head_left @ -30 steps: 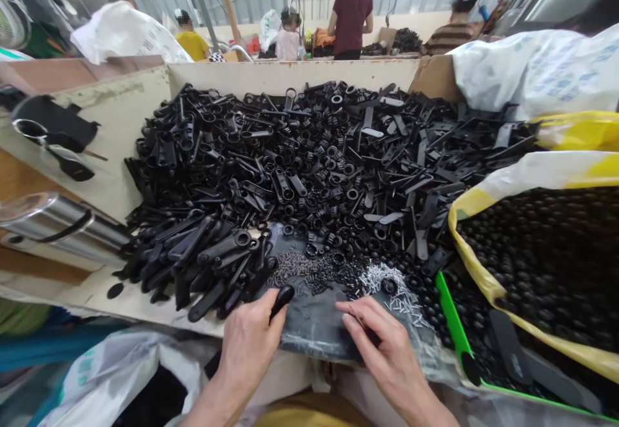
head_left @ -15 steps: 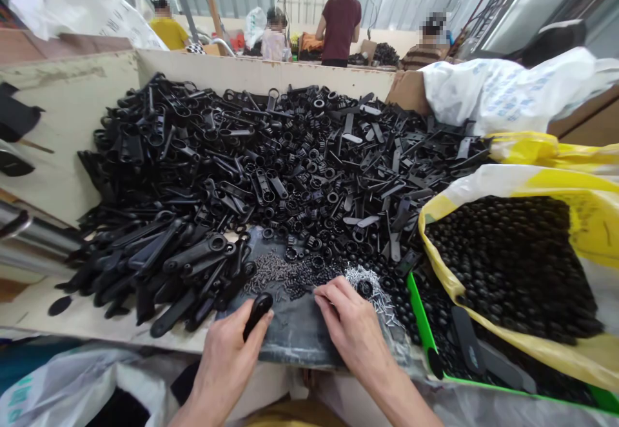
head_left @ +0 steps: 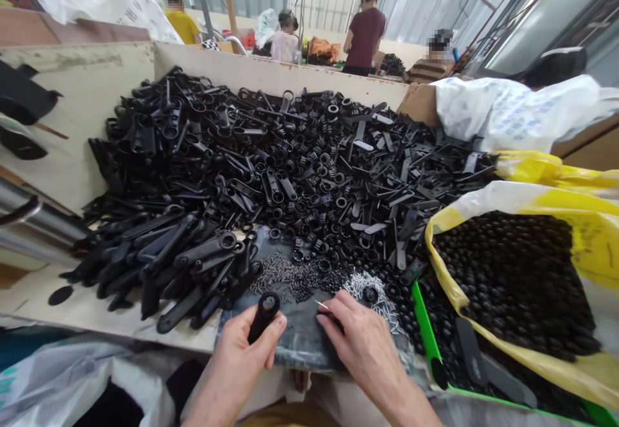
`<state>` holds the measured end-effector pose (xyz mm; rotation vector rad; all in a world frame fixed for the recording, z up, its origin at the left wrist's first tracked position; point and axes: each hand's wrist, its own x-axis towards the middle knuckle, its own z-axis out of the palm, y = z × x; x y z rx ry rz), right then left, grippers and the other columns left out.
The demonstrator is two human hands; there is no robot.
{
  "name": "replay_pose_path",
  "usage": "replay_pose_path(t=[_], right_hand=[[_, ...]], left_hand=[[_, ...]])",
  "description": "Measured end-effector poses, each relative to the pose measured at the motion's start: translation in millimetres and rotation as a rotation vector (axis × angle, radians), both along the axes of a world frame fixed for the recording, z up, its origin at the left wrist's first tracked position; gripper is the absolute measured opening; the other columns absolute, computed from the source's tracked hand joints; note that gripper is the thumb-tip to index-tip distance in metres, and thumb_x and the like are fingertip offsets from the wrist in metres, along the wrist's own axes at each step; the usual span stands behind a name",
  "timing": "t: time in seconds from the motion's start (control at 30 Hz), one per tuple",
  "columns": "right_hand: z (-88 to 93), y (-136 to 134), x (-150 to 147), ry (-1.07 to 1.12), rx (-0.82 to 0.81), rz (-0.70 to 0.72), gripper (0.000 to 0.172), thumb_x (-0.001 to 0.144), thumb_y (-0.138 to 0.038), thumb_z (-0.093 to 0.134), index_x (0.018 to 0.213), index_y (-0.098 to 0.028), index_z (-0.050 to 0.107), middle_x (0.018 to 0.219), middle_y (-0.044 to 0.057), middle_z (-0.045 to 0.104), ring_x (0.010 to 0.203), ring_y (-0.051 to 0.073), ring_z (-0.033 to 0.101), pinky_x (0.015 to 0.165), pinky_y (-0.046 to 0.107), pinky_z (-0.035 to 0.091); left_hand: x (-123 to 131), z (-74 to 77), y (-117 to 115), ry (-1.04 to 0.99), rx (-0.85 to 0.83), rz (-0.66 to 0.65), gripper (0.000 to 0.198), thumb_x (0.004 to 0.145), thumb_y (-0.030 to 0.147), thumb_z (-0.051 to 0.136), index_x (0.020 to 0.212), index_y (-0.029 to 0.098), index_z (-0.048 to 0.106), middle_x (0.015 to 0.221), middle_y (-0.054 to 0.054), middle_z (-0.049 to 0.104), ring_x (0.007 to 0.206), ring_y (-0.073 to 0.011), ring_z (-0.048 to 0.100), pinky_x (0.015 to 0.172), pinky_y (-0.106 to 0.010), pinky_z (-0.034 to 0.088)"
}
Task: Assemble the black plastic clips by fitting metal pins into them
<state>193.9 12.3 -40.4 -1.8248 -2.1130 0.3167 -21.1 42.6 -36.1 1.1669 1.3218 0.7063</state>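
Hands work low over a dark rubbery mat: the left hand curls around a matte black plastic handle with a ring end, while the right hand pinches a thin steel pin between thumb and forefinger. Beyond them, glossy black moulded parts heap up, loose silver screws lie scattered, and round black beads fill a yellow-edged sack.

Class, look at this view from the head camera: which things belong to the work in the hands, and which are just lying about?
Part of the work: left hand gripping a black plastic handle; right hand pinching a thin metal pin; loose silver pins on the black mat.

Lying about: heap of black plastic parts; yellow bag; green tray; white sack.
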Motion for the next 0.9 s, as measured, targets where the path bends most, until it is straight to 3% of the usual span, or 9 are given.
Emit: replay_pose_path(t=[0.2, 0.37, 0.5, 0.6, 0.77, 0.9], right_hand=[[9.2, 9, 6, -0.051, 0.011, 0.061, 0.026, 0.110, -0.024, 0.045, 0.104, -0.026, 0.071, 0.093, 0.002, 0.069, 0.075, 0.017, 0.070, 0.063, 0.028, 0.044], [10.8, 14, 2, -0.291, -0.069, 0.163, 0.018, 0.100, -0.013, 0.060, 0.090, -0.023, 0.070, 0.085, 0.001, 0.069, 0.070, 0.018, 0.069, 0.057, 0.029, 0.039], [9.7, 13, 3, -0.293, -0.017, 0.201, 0.019, 0.096, -0.009, 0.061, 0.083, -0.021, 0.068, 0.081, 0.003, 0.068, 0.070, 0.020, 0.068, 0.055, 0.029, 0.037], [9.0, 11, 2, -0.010, 0.023, 0.170, 0.021, 0.100, -0.014, 0.057, 0.086, -0.021, 0.071, 0.082, 0.004, 0.069, 0.070, 0.019, 0.066, 0.059, 0.028, 0.041], [7.5, 6, -19, 0.840, -0.052, -0.079, 0.019, 0.095, -0.039, 0.071, 0.089, -0.023, 0.079, 0.076, 0.001, 0.070, 0.062, 0.016, 0.056, 0.058, 0.025, 0.042], [5.2, 3, -38, 1.154, -0.114, -0.195, 0.028, 0.086, -0.050, 0.080, 0.085, -0.022, 0.082, 0.076, 0.002, 0.070, 0.066, 0.016, 0.056, 0.060, 0.025, 0.043]], left_hand=[[-1, -0.9, -3, -0.029, -0.019, 0.012, 0.051, 0.083, 0.067, 0.068, 0.064, 0.023, 0.051, 0.047, 0.008, 0.042, 0.053, -0.0130, 0.037, 0.058, -0.025, 0.030], [-1, -9.2, -5, -0.059, -0.021, 0.029, 0.049, 0.082, 0.065, 0.070, 0.066, 0.022, 0.054, 0.046, 0.008, 0.043, 0.051, -0.0116, 0.035, 0.055, -0.025, 0.028], [0, -8.1, -6, -0.156, -0.095, 0.063, 0.047, 0.080, 0.063, 0.075, 0.073, 0.020, 0.058, 0.047, 0.010, 0.041, 0.050, -0.0087, 0.030, 0.052, -0.022, 0.024], [3, -0.4, -8, -0.302, -0.225, 0.104, 0.049, 0.076, 0.062, 0.081, 0.077, 0.020, 0.057, 0.050, 0.012, 0.039, 0.050, -0.0062, 0.023, 0.049, -0.019, 0.019], [10, 6.7, -8, -0.463, -0.391, 0.150, 0.055, 0.066, 0.061, 0.090, 0.082, 0.020, 0.058, 0.049, 0.013, 0.036, 0.046, -0.0035, 0.017, 0.044, -0.017, 0.012], [17, 7.2, -10, -0.487, -0.417, 0.158, 0.058, 0.063, 0.065, 0.090, 0.081, 0.020, 0.058, 0.045, 0.014, 0.037, 0.042, -0.0025, 0.017, 0.042, -0.018, 0.009]])
